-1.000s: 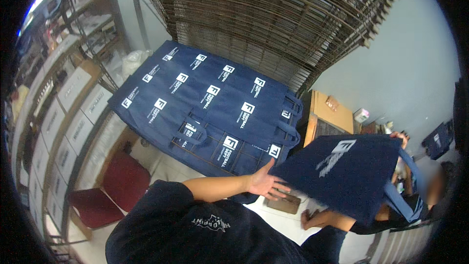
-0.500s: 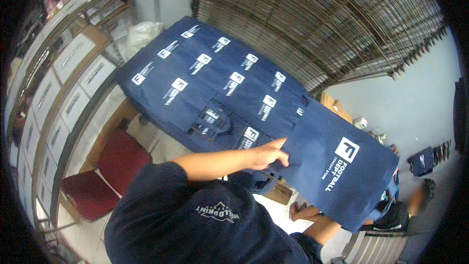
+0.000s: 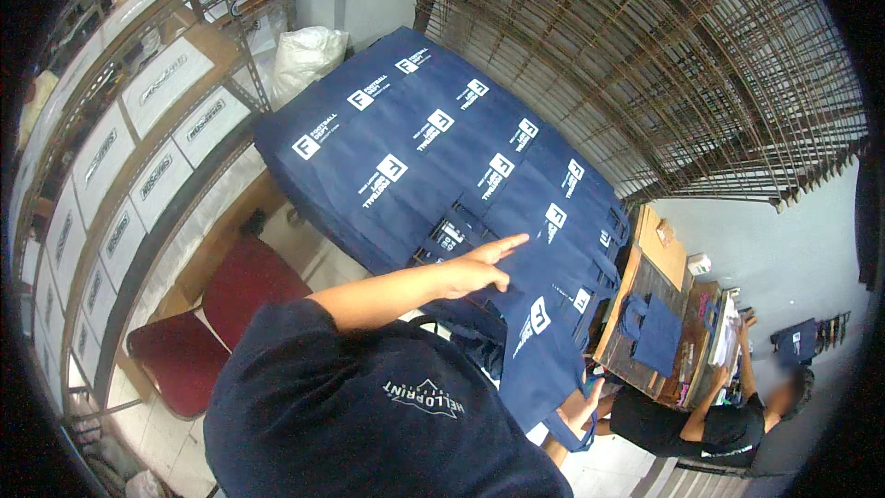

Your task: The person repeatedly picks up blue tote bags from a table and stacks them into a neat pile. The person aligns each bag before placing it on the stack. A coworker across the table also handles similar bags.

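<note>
Dark blue tote bags with white prints lie overlapping across a large table. One tote bag slants down from the table's near side toward my body. Over its upper part, my left hand has its index finger stretched out and its thumb apart, open and against the blue cloth. My right hand is low at the bag's handle end, partly covered by the cloth, with the handle looped beside it; it holds the bag there. Some of its fingers are hidden.
Stacked white boxes fill a metal shelf on the left, near red chairs. A wire drying rack leans behind. At right, a person works at a wooden bench with another blue bag. A white sack stands far back.
The held bag has swung from the right down onto the table's near side. My left hand has let go of its edge and stretched its index finger. The view has shifted, showing the bench.
</note>
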Tool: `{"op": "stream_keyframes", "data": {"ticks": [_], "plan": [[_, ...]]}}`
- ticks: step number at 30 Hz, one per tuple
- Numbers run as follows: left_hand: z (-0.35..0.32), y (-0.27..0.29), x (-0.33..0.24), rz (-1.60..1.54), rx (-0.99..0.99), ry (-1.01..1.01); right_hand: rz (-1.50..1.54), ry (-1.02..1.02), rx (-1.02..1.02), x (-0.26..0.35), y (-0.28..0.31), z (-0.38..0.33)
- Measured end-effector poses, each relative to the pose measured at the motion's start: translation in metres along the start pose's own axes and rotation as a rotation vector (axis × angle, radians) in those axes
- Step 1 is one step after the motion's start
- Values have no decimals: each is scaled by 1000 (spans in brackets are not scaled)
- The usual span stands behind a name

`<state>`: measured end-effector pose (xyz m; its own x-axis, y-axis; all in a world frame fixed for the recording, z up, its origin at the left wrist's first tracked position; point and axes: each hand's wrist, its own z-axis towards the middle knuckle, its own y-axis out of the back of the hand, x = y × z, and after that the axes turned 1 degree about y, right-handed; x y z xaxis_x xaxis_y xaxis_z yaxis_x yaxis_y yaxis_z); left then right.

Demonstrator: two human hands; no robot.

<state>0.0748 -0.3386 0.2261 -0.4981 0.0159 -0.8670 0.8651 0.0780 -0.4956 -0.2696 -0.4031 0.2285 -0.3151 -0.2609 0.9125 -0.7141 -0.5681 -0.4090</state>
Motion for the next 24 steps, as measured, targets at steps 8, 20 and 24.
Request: {"op": "stream_keyframes", "data": {"ticks": [8,20,24], "plan": [[-53,66,-70,-114,-105,-259,84,-18,149,9,10,39],[-27,76,-110,-58,62,-341,579,-70,-40,-62,60,56],[-16,89,-133,-25,98,-377,450,125,193,-41,43,52]]}}
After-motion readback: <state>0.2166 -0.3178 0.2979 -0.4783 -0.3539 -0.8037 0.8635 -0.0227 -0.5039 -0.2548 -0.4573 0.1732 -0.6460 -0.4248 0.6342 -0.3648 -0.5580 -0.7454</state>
